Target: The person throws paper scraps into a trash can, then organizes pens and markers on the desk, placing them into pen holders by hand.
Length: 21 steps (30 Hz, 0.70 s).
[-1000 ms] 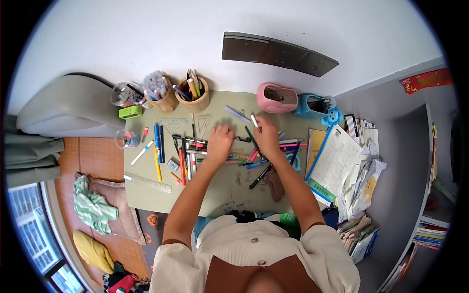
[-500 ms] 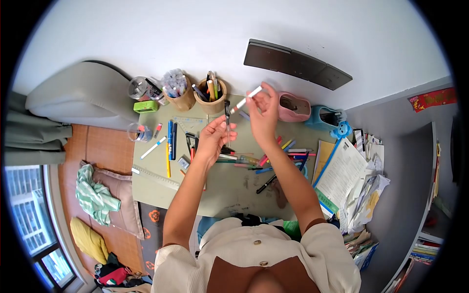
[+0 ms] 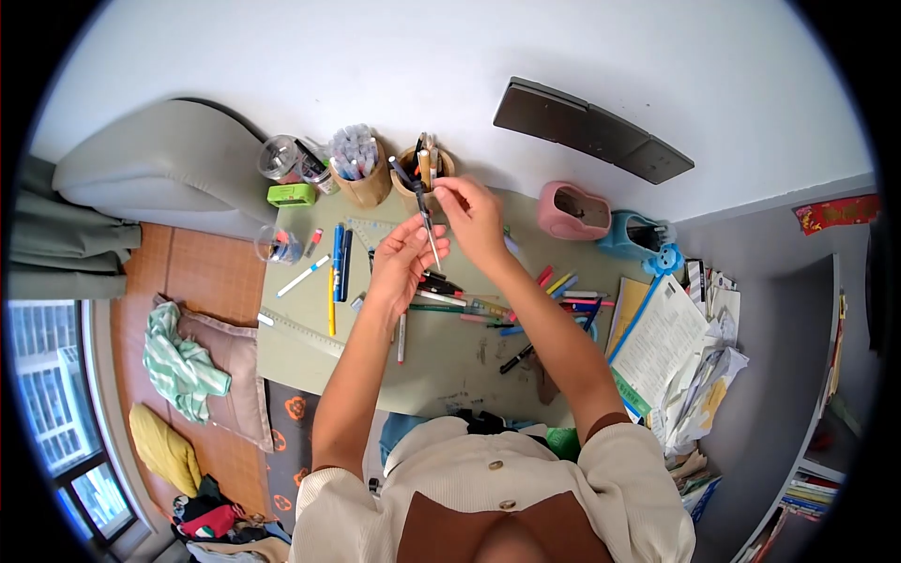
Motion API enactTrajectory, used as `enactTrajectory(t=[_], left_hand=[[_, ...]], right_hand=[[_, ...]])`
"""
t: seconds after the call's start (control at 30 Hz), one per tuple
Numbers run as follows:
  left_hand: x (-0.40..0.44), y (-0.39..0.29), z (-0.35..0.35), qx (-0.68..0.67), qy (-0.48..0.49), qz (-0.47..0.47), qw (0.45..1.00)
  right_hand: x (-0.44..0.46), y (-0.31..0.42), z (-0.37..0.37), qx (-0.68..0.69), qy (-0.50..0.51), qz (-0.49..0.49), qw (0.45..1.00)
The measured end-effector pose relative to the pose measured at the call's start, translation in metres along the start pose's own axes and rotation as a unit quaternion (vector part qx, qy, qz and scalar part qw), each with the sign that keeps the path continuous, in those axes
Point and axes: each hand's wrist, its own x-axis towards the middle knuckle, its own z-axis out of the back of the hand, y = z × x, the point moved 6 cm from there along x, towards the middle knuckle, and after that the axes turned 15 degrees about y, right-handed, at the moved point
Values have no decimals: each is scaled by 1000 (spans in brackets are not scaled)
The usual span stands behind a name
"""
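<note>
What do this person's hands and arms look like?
The left hand and right hand wear no gloves, and I see no rings, watch or bracelets. The arms are bare up to short, loose, cream-coloured sleeves.

A greenish desk point(image 3: 441, 371) is set against a pale wall point(image 3: 394, 56).
Daylight is let in by a window point(image 3: 58, 375) at left, beside a grey curtain point(image 3: 70, 239); a dark panel point(image 3: 591, 129) is fixed to the wall, and books point(image 3: 815, 493) are held on a grey shelving unit point(image 3: 818, 394) at right.
</note>
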Motion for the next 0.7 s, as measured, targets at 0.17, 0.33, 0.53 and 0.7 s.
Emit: enactTrajectory(t=[0.17,0.33,0.53,0.7], left_hand=[[2,6,-2,34,2,19,999],[3,5,-16,88,14,10,996],[-1,7,2,98,-42,19,994],[-1,-3,19,153,-121,-28,980]], right_hand=[[-9,-29,-11,242,42,-42,968],[-10,-27,2,305,48,-66,949],[-5,-21,23,313,-104,5,944],[5,0,32,101,-217,119,964]])
